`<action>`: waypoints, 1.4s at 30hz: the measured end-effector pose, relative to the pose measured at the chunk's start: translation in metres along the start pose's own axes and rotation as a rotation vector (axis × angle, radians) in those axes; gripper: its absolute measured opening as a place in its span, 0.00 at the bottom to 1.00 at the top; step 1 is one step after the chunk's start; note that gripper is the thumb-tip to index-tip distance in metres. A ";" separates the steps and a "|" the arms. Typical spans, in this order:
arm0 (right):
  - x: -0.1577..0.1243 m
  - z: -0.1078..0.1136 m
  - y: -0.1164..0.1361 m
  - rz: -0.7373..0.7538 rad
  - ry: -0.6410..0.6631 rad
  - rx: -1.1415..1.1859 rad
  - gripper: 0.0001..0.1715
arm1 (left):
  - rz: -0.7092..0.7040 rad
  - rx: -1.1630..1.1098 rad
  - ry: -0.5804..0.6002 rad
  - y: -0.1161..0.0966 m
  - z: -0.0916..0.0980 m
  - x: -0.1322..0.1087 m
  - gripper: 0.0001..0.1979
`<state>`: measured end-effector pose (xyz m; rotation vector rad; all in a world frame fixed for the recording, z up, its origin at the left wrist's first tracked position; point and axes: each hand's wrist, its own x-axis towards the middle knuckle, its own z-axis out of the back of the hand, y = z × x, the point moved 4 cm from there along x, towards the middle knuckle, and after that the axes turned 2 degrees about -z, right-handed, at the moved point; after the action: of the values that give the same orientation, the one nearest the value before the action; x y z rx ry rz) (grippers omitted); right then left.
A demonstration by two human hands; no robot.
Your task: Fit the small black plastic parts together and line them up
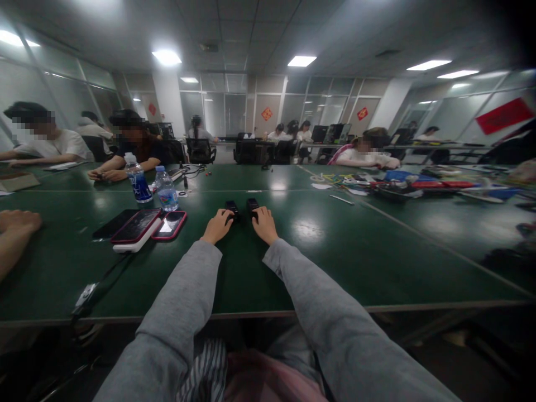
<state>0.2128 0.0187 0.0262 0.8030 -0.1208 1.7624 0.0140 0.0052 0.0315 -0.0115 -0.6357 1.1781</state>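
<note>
Both my arms in grey sleeves stretch out over a dark green table [335, 251]. My left hand [218, 226] rests on the table with its fingers curled around a small black device [231, 210]. My right hand [264, 223] lies beside it, fingers closed on a second small black device [252, 205]. The two devices sit side by side, a little apart, past my fingertips. What the devices are I cannot make out.
Phones in red cases [170, 225] and a white power bank [136, 237] lie left of my hands, with two water bottles [166, 190] behind. Another person's hand [17, 223] rests at far left. People sit around the table; coloured clutter [410, 184] lies at right.
</note>
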 end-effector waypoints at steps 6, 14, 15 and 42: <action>0.000 0.000 0.000 -0.003 0.005 0.002 0.19 | 0.002 0.060 0.017 -0.004 0.001 0.001 0.14; -0.002 0.001 0.001 -0.006 -0.052 -0.046 0.19 | -0.004 0.133 0.011 -0.006 0.002 0.001 0.15; -0.003 0.000 0.000 -0.016 -0.057 -0.054 0.19 | 0.000 0.136 0.011 -0.006 0.002 0.001 0.15; 0.002 -0.008 -0.013 -0.097 0.029 -0.019 0.17 | 0.005 0.103 0.018 -0.003 0.000 -0.002 0.16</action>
<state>0.2202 0.0288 0.0179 0.7573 -0.0786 1.6786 0.0163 0.0022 0.0318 0.0632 -0.5592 1.2129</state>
